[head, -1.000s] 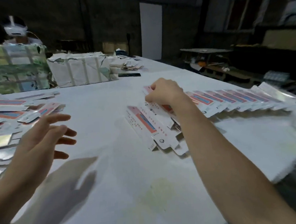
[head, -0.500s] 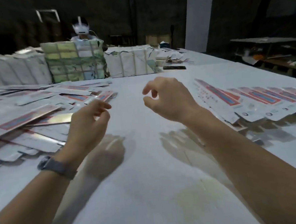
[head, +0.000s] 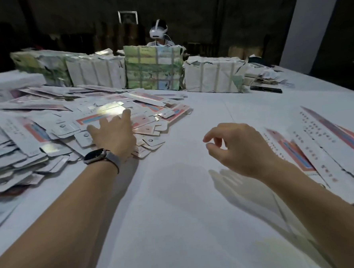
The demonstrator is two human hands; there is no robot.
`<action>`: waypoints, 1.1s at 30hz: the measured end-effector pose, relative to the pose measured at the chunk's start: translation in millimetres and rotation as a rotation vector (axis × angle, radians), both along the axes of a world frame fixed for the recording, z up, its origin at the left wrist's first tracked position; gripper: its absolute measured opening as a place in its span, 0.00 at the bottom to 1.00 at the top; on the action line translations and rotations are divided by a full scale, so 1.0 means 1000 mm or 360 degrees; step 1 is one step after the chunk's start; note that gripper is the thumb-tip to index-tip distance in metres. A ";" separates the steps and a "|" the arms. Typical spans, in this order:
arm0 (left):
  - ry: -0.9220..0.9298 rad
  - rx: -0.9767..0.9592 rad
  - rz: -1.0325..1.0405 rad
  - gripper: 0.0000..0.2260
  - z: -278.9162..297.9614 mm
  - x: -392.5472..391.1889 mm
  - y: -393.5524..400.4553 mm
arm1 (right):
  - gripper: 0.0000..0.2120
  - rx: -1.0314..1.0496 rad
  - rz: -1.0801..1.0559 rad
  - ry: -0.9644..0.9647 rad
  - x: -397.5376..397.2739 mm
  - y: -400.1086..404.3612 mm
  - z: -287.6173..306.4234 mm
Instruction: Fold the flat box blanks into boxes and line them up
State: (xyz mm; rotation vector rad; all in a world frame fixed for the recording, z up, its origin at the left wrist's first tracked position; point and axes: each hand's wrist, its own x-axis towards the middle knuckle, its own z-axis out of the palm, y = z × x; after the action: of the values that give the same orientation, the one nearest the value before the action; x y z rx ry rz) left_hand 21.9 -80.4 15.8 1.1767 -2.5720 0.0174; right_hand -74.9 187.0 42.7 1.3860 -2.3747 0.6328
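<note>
left hand (head: 114,135) flat, fingers spread on the heap of flat blanks (head: 47,129) at desk (head: 177,216) left | right hand (head: 235,149) loosely curled, holding nothing, above the desk | folded boxes (head: 322,152) rowed at right

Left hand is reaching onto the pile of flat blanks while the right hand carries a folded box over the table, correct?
Not quite. In the head view the right hand holds nothing, its fingers loosely curled over the table. The left hand is indeed reaching onto the pile of flat blanks.
</note>
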 end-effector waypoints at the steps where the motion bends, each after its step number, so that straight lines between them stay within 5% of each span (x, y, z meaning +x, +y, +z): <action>1: -0.0009 -0.0050 -0.0030 0.24 0.001 -0.001 0.002 | 0.06 -0.0020 0.0007 0.0003 0.000 0.000 0.000; 7: 0.0136 -0.0322 -0.0208 0.12 0.006 -0.002 0.012 | 0.05 -0.0081 0.0027 0.0020 -0.002 0.000 -0.002; 19: -0.0186 -0.0077 -0.0454 0.23 0.012 -0.003 0.059 | 0.06 -0.0114 0.0010 -0.0018 0.001 -0.001 0.000; 23: 0.0003 -0.0144 -0.0570 0.14 0.021 -0.003 0.078 | 0.07 -0.0203 0.0021 -0.0017 -0.003 -0.001 0.001; 25: 0.0269 -0.0120 -0.0670 0.20 0.030 -0.004 0.083 | 0.08 -0.0327 0.0018 -0.0028 -0.006 -0.001 0.002; 27: 0.0649 0.0233 -0.0931 0.24 0.039 -0.004 0.093 | 0.10 -0.0508 -0.0005 -0.0097 -0.009 -0.001 0.005; 29: 0.1000 0.1007 -0.1230 0.21 0.046 -0.001 0.107 | 0.14 -0.0692 -0.0034 -0.0224 -0.012 0.000 0.009; 31: 0.1100 0.1664 -0.1377 0.20 0.042 0.000 0.121 | 0.18 -0.0831 -0.0038 -0.0375 -0.016 0.000 0.013; 33: 0.1080 0.1958 -0.1395 0.22 0.035 -0.002 0.129 | 0.19 -0.0907 -0.0046 -0.0457 -0.018 0.002 0.016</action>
State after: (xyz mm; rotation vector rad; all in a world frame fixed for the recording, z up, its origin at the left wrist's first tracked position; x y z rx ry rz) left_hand 19.8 48.7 51.1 0.0429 -2.0749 -1.9270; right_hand -93.4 189.0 58.6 1.0575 -2.1450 1.4446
